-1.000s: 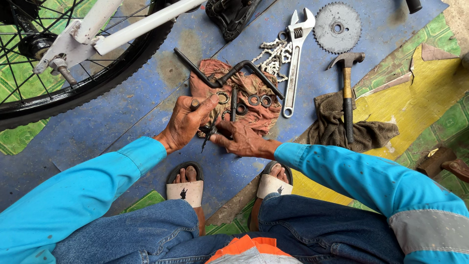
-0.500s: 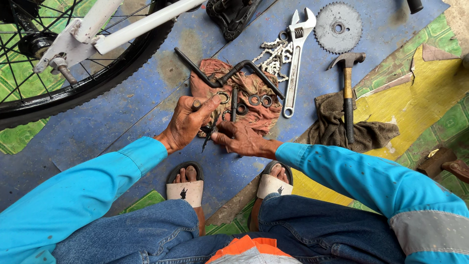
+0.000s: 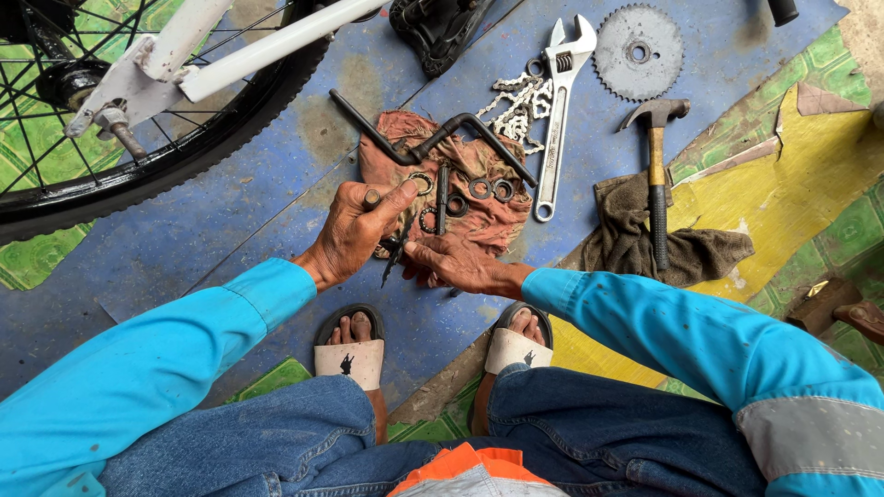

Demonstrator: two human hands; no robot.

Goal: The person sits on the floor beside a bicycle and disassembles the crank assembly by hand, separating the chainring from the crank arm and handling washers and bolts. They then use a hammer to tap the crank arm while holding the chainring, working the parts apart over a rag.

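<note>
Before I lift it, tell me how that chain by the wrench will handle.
The chain lies in a loose heap, so it will likely hang limp and swing. Being metal links, it is probably heavy for its size. It may snag the wrench beside it.

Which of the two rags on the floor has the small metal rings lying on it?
The reddish rag, right in front of both hands, carries the rings and the bent black crank. The grey-brown rag to its right holds only the hammer.

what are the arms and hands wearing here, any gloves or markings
No gloves: the left hand and right hand are bare, smudged with dark grime. Both arms wear bright turquoise long sleeves with small dark specks; the right sleeve carries a grey band near the upper arm.
</note>
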